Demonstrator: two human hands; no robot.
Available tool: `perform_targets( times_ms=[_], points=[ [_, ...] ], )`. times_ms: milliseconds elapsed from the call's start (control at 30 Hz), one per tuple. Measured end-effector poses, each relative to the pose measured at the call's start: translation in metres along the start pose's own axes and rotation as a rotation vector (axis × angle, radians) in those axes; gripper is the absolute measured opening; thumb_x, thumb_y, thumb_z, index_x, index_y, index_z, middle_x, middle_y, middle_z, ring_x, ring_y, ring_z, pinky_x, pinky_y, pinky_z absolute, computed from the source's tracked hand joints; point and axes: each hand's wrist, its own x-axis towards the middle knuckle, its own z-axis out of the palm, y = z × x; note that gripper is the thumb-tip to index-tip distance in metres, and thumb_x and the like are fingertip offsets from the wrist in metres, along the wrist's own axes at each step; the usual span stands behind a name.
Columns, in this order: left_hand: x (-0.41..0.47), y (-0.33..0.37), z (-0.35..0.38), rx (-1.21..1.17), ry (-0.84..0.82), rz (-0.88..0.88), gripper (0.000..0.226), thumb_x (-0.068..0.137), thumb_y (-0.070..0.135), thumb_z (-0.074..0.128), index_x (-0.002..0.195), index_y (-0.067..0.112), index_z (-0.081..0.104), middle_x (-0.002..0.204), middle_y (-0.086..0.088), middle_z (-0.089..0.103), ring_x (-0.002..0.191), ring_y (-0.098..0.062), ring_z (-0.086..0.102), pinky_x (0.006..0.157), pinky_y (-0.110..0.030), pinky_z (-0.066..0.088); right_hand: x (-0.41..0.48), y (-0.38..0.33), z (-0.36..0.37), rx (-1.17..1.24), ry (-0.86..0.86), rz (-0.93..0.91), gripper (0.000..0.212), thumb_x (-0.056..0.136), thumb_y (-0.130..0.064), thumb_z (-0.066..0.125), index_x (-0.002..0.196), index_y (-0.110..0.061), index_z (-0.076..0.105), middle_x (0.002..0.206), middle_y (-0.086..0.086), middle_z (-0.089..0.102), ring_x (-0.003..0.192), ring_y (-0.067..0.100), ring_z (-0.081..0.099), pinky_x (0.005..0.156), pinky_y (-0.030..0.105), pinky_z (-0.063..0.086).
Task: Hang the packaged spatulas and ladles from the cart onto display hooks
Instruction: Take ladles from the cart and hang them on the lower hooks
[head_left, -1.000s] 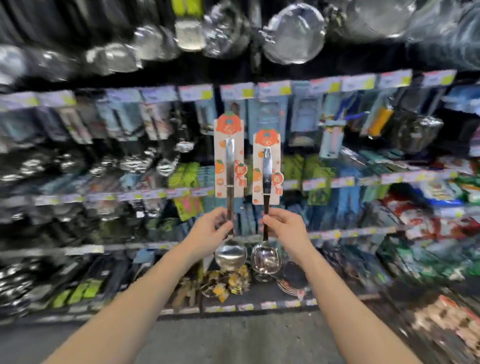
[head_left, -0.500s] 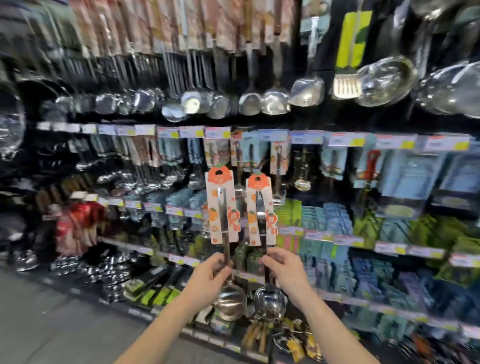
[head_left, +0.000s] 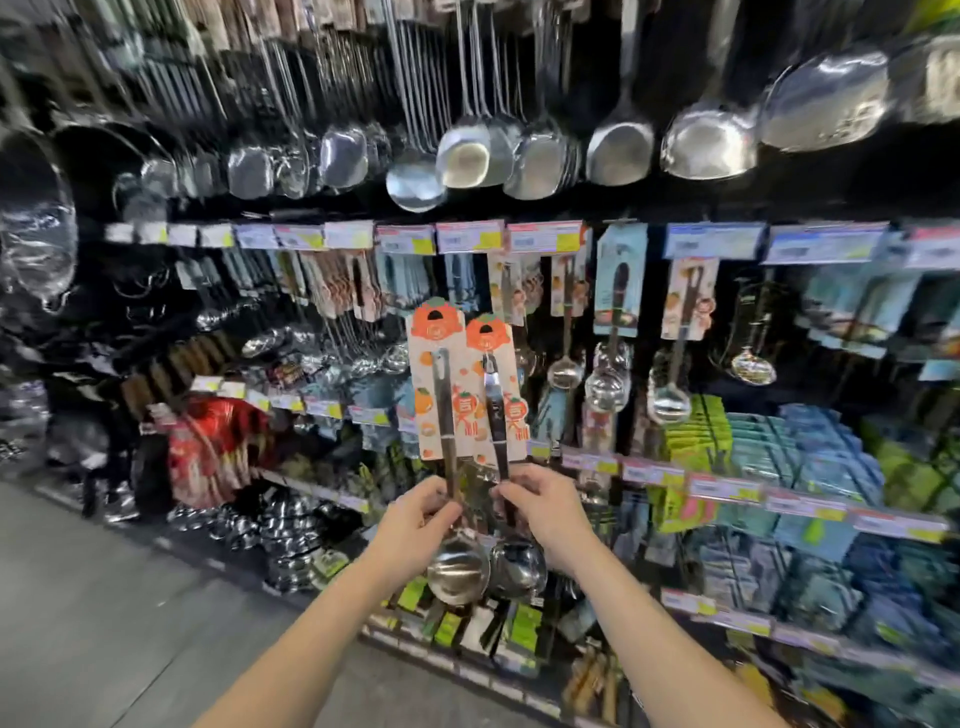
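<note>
I hold two packaged steel ladles upright in front of the display wall. My left hand (head_left: 415, 525) grips the handle of the left ladle (head_left: 457, 569), whose orange-and-cream card (head_left: 435, 374) points up. My right hand (head_left: 540, 512) grips the handle of the right ladle (head_left: 517, 569), with its matching card (head_left: 493, 384) beside the first. The two bowls hang side by side below my hands and the cards overlap slightly. Similar carded ladles (head_left: 563, 332) hang on hooks just behind and right of the cards. No cart is in view.
Bare steel ladles and spatulas (head_left: 467, 150) hang in a row along the top. Price-tag rails (head_left: 467, 239) run across the wall. Blue and green packaged goods (head_left: 779, 457) fill the right, stacked bowls (head_left: 280, 525) the lower left. Grey floor (head_left: 104, 623) lies at the left.
The view has swung up and to the left, bringing the top row of hanging ladles closer. Both hands keep their ladles, which now lean closer together with cards overlapping.
</note>
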Motion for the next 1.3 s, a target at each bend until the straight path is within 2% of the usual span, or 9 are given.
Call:
perform_targets(
  times_ms=[67,167,333,433,600,800,1000,1167,1300],
  points=[
    [0.015,-0.012,-0.012,0.000,-0.019,0.015,0.015,0.105,0.026,0.057,0.090,0.030,0.058,0.080,0.005,0.072,0.078,-0.019,0.068,0.074,-0.034,0.049,0.013,-0.001,0.011,-0.019,0.007,-0.022,0.014,0.094,-0.015,0.068,0.104,-0.015,0.078,0.095,0.004,0.079,0.085,0.019,0.072,0.074,0.028,0.056],
    [0.034,-0.024,-0.025,-0.027,-0.040,0.026,0.010,0.105,0.025,0.057,0.095,0.026,0.061,0.087,0.001,0.076,0.082,-0.021,0.071,0.081,-0.038,0.054,0.027,-0.002,0.022,-0.050,0.023,-0.025,0.015,0.097,-0.013,0.065,0.096,-0.018,0.079,0.090,0.000,0.079,0.086,0.016,0.074,0.082,0.030,0.057],
    [0.068,-0.044,-0.038,-0.038,-0.087,0.081,0.010,0.104,0.023,0.058,0.094,0.021,0.061,0.081,-0.001,0.074,0.075,-0.019,0.068,0.070,-0.027,0.048,0.043,-0.003,0.034,-0.021,0.129,0.036,0.013,0.098,-0.011,0.064,0.100,-0.008,0.077,0.091,0.001,0.079,0.083,0.010,0.074,0.076,0.021,0.053],
    [0.088,-0.056,-0.048,-0.017,-0.136,0.145,0.013,0.104,0.023,0.059,0.092,0.018,0.059,0.073,0.010,0.070,0.064,-0.005,0.060,0.064,-0.020,0.043,0.050,-0.005,0.042,-0.029,0.185,0.052,0.016,0.098,-0.013,0.063,0.092,-0.013,0.078,0.091,0.001,0.080,0.089,0.018,0.075,0.083,0.031,0.056],
    [0.116,-0.072,-0.068,-0.016,-0.248,0.227,0.013,0.103,0.026,0.060,0.091,0.020,0.061,0.078,0.002,0.072,0.072,-0.013,0.066,0.069,-0.022,0.048,0.050,-0.012,0.068,-0.029,0.308,0.085,0.020,0.098,-0.014,0.064,0.084,-0.019,0.077,0.094,0.001,0.080,0.096,0.020,0.074,0.091,0.036,0.055],
    [0.134,-0.080,-0.083,-0.079,-0.364,0.286,0.010,0.102,0.019,0.061,0.094,0.022,0.066,0.084,0.007,0.076,0.073,0.000,0.067,0.066,-0.011,0.047,0.042,-0.017,0.098,-0.012,0.446,0.110,0.016,0.099,-0.014,0.063,0.091,-0.013,0.077,0.092,0.002,0.080,0.094,0.021,0.074,0.089,0.039,0.055],
    [0.143,-0.083,-0.091,-0.091,-0.414,0.309,0.008,0.102,0.024,0.061,0.096,0.026,0.067,0.091,0.003,0.077,0.085,-0.013,0.072,0.081,-0.038,0.059,0.036,-0.025,0.099,0.044,0.542,0.128,0.013,0.100,-0.015,0.063,0.104,-0.012,0.075,0.094,0.001,0.080,0.089,0.017,0.076,0.090,0.037,0.057],
    [0.149,-0.081,-0.091,-0.077,-0.443,0.332,0.009,0.102,0.027,0.059,0.097,0.023,0.064,0.093,-0.001,0.076,0.087,-0.020,0.072,0.088,-0.044,0.059,0.040,-0.038,0.094,0.071,0.557,0.087,0.013,0.100,-0.010,0.061,0.097,-0.013,0.074,0.093,0.006,0.080,0.077,0.010,0.074,0.073,0.025,0.052],
    [0.153,-0.078,-0.089,-0.094,-0.436,0.330,0.009,0.102,0.025,0.059,0.097,0.024,0.065,0.094,0.002,0.077,0.087,-0.014,0.072,0.088,-0.045,0.060,0.053,-0.050,0.082,0.072,0.543,0.053,0.014,0.100,-0.013,0.061,0.100,-0.020,0.073,0.094,0.001,0.079,0.086,0.012,0.074,0.075,0.021,0.052]
  ],
)
